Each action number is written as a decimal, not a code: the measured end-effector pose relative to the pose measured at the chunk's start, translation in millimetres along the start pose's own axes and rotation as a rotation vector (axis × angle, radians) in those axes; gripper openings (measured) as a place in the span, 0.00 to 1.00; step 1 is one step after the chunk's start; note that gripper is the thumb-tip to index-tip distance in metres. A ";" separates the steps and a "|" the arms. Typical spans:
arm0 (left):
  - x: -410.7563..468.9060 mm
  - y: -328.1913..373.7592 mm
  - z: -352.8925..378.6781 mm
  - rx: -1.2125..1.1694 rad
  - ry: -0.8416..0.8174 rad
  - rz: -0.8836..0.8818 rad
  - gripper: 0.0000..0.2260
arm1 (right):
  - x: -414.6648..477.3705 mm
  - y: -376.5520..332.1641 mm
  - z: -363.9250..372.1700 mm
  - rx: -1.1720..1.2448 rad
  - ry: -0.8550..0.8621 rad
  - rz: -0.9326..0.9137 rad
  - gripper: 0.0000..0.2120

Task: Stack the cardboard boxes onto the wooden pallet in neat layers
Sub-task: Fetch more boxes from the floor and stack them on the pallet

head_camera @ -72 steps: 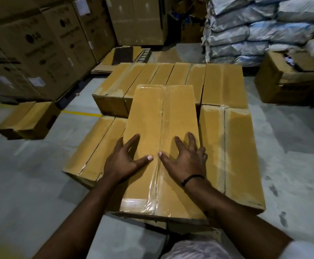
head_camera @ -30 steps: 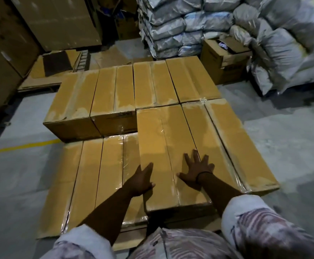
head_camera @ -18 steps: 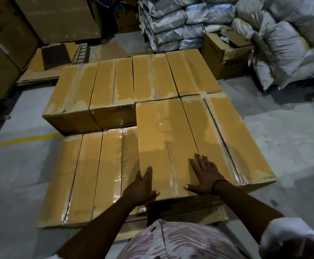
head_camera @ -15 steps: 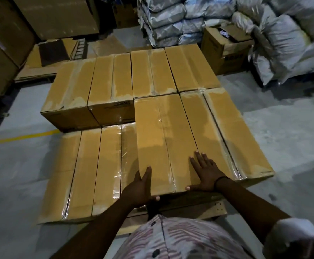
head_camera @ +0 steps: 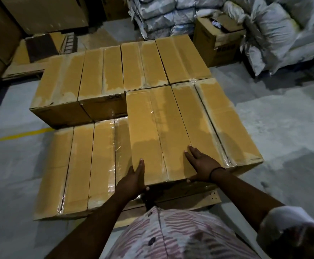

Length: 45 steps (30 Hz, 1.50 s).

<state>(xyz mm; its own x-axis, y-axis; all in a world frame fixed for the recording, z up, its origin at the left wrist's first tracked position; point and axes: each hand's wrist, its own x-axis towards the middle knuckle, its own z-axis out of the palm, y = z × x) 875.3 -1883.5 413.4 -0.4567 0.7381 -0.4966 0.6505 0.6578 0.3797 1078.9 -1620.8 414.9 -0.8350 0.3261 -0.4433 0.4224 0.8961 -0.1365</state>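
Cardboard box [head_camera: 156, 131] touched by flat left hand [head_camera: 133, 177], right hand [head_camera: 202, 165].

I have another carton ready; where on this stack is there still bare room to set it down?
The front-left lower box tops are bare, bordered behind by the upper back row and rightward by the box the right hand rests on. The left hand presses that box's left side, at the patch's edge. Everything else on top is packed tight.
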 end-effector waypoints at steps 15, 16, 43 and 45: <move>-5.0 7.6 -4.2 0.049 0.012 -0.042 0.51 | -6.5 -3.8 -3.3 -0.057 0.034 -0.022 0.55; -4.5 7.4 -3.5 0.052 0.013 -0.044 0.51 | -7.3 -3.0 -4.2 -0.073 0.030 -0.027 0.55; -0.3 5.4 8.6 0.035 0.060 -0.055 0.51 | -9.4 1.0 -0.1 -0.077 0.058 -0.073 0.54; 0.3 4.8 9.3 0.037 0.063 -0.055 0.51 | -10.0 0.6 -2.3 -0.075 0.052 -0.069 0.54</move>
<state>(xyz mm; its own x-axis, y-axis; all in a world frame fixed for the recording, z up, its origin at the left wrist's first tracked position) 884.0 -1881.4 407.8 -0.5289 0.7100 -0.4650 0.6449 0.6924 0.3236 1086.7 -1622.9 421.3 -0.8789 0.2765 -0.3887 0.3375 0.9363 -0.0971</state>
